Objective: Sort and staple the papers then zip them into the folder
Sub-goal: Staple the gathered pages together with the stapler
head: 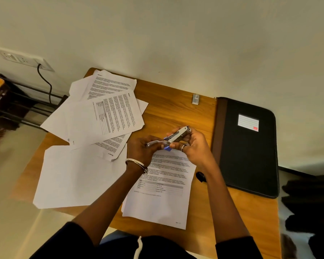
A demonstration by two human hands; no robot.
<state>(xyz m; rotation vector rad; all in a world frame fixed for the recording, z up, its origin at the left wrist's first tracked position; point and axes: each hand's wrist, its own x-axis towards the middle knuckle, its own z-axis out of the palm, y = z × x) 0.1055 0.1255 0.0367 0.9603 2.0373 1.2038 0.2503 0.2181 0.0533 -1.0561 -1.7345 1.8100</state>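
A grey and blue stapler (177,137) is held above the wooden table (176,113), its two halves swung apart. My right hand (192,146) grips its upper body. My left hand (140,148) holds the lower metal part at its left end. Right beneath the hands lies a printed stack of papers (163,187). Several loose printed sheets (108,113) are scattered at the far left, and a blank sheet (77,176) lies at the near left. The black zip folder (249,146) lies shut on the right side of the table.
A small box of staples (196,99) sits near the wall behind the hands. A small black object (200,176) lies by my right forearm. Some sheets overhang the table's left edge. A wall socket with a black cable (45,81) is at the far left.
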